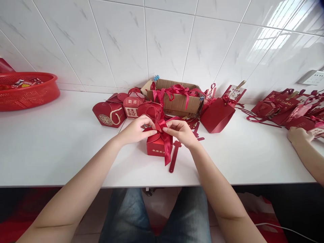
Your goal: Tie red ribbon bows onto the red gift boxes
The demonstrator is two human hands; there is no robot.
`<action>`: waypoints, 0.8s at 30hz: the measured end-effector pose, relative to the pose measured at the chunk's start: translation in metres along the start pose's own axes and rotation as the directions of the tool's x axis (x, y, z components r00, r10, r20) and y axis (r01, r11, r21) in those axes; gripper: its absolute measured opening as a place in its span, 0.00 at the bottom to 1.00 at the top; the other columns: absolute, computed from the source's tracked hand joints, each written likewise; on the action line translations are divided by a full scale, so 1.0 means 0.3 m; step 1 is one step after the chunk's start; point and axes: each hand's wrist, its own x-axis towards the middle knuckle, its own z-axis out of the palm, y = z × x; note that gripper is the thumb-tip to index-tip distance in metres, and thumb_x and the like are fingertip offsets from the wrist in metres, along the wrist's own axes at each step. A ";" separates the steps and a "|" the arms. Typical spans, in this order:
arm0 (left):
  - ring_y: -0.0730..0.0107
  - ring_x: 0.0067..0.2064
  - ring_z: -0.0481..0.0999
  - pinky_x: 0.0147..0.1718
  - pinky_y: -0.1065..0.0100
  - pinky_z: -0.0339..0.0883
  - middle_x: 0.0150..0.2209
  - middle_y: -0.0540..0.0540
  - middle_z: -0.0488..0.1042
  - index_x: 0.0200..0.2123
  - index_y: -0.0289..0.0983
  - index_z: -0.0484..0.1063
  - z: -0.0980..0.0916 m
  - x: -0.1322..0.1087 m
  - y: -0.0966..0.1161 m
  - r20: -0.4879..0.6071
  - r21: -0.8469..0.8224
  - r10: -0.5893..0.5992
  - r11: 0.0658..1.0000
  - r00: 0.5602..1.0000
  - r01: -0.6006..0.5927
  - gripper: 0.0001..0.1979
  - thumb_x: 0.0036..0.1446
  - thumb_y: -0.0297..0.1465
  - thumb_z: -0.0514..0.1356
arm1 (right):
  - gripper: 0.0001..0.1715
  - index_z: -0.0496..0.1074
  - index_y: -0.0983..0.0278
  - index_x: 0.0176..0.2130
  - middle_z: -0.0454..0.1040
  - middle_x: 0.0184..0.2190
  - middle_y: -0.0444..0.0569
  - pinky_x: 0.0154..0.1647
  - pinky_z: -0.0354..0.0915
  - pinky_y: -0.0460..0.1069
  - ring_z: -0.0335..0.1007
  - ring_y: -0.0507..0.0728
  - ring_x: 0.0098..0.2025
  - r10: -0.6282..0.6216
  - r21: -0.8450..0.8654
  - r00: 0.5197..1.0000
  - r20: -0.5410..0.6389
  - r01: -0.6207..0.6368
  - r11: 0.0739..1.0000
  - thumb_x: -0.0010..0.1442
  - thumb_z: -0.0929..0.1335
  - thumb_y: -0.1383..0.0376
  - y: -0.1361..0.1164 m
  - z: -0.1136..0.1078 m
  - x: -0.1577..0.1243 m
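A small red gift box (155, 148) with gold characters stands upright before me on the white table. Red satin ribbon (167, 150) is gathered at its top, and one tail hangs down the front face. My left hand (138, 131) pinches the ribbon at the box's top between thumb and fingers. From the other side, my right hand (180, 132) has its thumb and fingertips closed on the same ribbon. The knot itself is partly covered by my fingers. Just right of the box lies a flat red strip (174, 158) with a flower-shaped end.
Behind the box stands a cardboard carton (174, 104) of red ribbons. Finished-looking red boxes (110, 113) sit left of it, a red bag-shaped box (218, 114) right. A red plastic basket (30, 96) is far left. Another person's hand (300, 136) touches boxes at right.
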 end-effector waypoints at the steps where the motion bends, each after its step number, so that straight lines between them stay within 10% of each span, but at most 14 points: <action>1: 0.62 0.44 0.72 0.46 0.59 0.67 0.40 0.45 0.71 0.32 0.38 0.74 0.003 0.000 -0.001 0.001 0.012 0.010 1.000 1.000 -0.010 0.13 0.52 0.42 0.62 | 0.14 0.74 0.63 0.29 0.74 0.29 0.45 0.32 0.65 0.47 0.68 0.51 0.31 0.008 -0.013 1.000 0.008 -0.008 1.000 0.51 0.74 0.55 0.000 -0.006 0.000; 14: 0.65 0.36 0.71 0.38 0.63 0.64 0.34 0.47 0.72 0.29 0.37 0.68 0.035 -0.009 0.042 -0.073 0.257 0.062 0.966 0.995 -0.041 0.08 0.56 0.34 0.58 | 0.13 0.68 0.64 0.30 0.76 0.30 0.44 0.18 0.58 0.44 0.60 0.45 0.19 0.174 -0.081 0.979 0.108 -0.166 0.983 0.53 0.71 0.58 -0.019 -0.033 -0.016; 20: 0.65 0.38 0.71 0.43 0.61 0.62 0.33 0.49 0.74 0.30 0.38 0.69 -0.008 -0.017 0.084 0.060 0.342 0.180 0.920 0.982 -0.190 0.07 0.60 0.33 0.56 | 0.10 0.69 0.63 0.33 0.79 0.32 0.46 0.13 0.52 0.44 0.57 0.45 0.14 0.230 -0.031 0.973 0.037 -0.229 0.973 0.55 0.68 0.59 -0.039 0.005 -0.006; 24: 0.67 0.40 0.74 0.41 0.67 0.65 0.39 0.50 0.77 0.39 0.40 0.73 -0.077 0.016 0.134 0.195 0.201 0.221 0.945 0.956 -0.259 0.07 0.60 0.32 0.55 | 0.07 0.76 0.63 0.32 0.78 0.27 0.45 0.28 0.64 0.46 0.69 0.50 0.25 0.182 -0.151 0.983 -0.023 -0.184 0.971 0.54 0.68 0.64 -0.032 0.020 0.006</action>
